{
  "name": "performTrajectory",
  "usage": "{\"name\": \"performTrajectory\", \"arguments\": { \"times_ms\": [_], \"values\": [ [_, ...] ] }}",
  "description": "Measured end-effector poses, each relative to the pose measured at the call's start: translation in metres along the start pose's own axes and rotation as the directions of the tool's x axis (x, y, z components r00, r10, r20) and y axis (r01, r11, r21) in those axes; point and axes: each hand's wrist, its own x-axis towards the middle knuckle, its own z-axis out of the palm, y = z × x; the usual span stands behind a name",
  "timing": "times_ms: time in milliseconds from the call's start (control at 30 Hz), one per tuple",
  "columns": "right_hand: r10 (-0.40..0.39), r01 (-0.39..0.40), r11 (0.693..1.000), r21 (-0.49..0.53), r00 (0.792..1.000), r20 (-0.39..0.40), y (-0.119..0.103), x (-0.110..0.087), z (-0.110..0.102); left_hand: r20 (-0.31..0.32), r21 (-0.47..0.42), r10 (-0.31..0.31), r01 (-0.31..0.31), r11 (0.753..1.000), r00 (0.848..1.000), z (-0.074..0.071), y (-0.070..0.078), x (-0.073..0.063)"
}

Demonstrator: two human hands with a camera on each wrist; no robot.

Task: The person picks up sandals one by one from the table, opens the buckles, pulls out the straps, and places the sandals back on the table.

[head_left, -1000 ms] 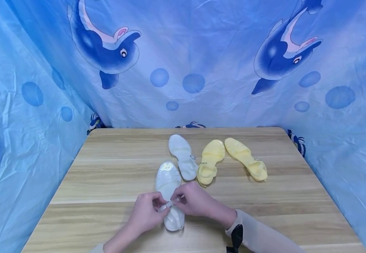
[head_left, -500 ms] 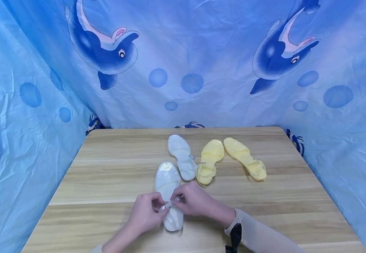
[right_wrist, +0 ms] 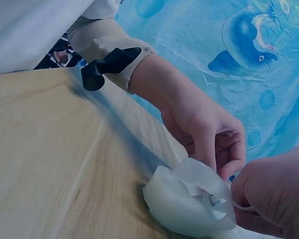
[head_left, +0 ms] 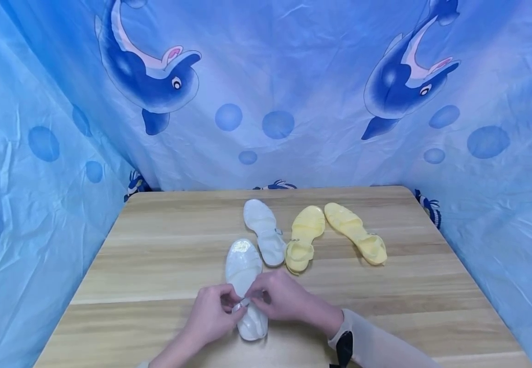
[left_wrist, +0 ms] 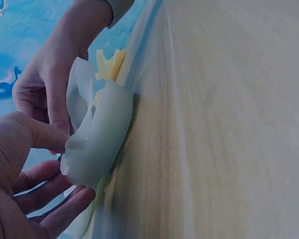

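Note:
A glossy white jelly sandal [head_left: 244,263] lies at the table's front, toe pointing away, its ankle strap [head_left: 241,305] raised between the hands. My left hand [head_left: 212,313] pinches the strap on the left side of the sandal. From the right, my right hand [head_left: 284,297] pinches at the strap too, fingertips close beside the left ones. In the right wrist view, a small metal buckle [right_wrist: 212,199] shows inside the translucent heel cup [right_wrist: 172,199], with a thin strap running to the right fingers. The left wrist view shows the heel cup [left_wrist: 107,134] from behind, thumb right at its edge.
A second white sandal [head_left: 262,220] lies just behind the first, toe away. To its right are two yellow sandals, one [head_left: 309,225] next to it and another [head_left: 350,225] angled farther right. The wooden table [head_left: 155,245] ends at a blue dolphin-print curtain [head_left: 256,66].
My right fingertips have shifted slightly left, closer to the left ones, and less of the strap shows between the hands. The sandals keep their places while the head view tilts slightly.

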Motion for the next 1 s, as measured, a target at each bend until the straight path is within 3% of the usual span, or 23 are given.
{"name": "performTrajectory", "arguments": {
  "times_ms": [200,533,867,1000],
  "values": [
    [-0.013,0.013,1.000,-0.019,1.000,-0.006,-0.0020,-0.0052,0.0027,0.001,0.015,0.006,-0.006,1.000,1.000,0.0023,0.0016,-0.0046],
    [0.068,-0.068,0.997,0.035,0.998,-0.014,0.0002,-0.0054,0.0028,-0.045,0.060,0.022,-0.019,0.998,0.999,0.0041,0.0038,-0.0023],
    [0.055,-0.057,0.998,-0.012,0.992,-0.115,-0.0065,-0.0024,0.0090,-0.073,0.091,0.026,-0.019,0.996,0.997,0.0043,0.0043,-0.0028],
    [0.055,-0.059,0.998,-0.031,0.991,-0.121,-0.0096,-0.0012,0.0092,-0.083,0.090,0.013,-0.005,0.996,0.996,0.0036,0.0043,-0.0043]
  ]
}}
